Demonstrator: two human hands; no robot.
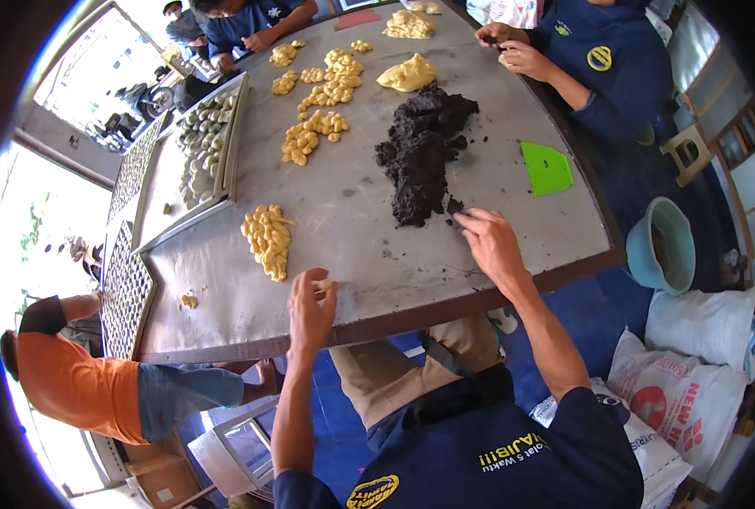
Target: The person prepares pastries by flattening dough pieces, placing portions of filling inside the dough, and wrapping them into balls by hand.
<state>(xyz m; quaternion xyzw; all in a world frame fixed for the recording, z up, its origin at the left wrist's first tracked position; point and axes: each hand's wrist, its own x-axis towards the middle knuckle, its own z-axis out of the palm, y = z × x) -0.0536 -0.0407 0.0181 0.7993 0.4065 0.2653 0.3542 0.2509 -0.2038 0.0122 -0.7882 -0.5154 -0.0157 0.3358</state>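
Observation:
My left hand is closed around a small yellow dough piece above the table's near edge. Just beyond it lies a cluster of yellow dough pieces. My right hand reaches to the near end of a dark, crumbly filling mound. Its fingertips are at a small dark lump beside the mound; whether they grip it I cannot tell. A smooth yellow dough mass sits behind the filling, and more dough clusters lie at its left.
A bright green scraper lies on the metal table at the right. Trays of round pieces stand along the left side. Co-workers' hands work at the far edge. A blue tub and white sacks are on the right.

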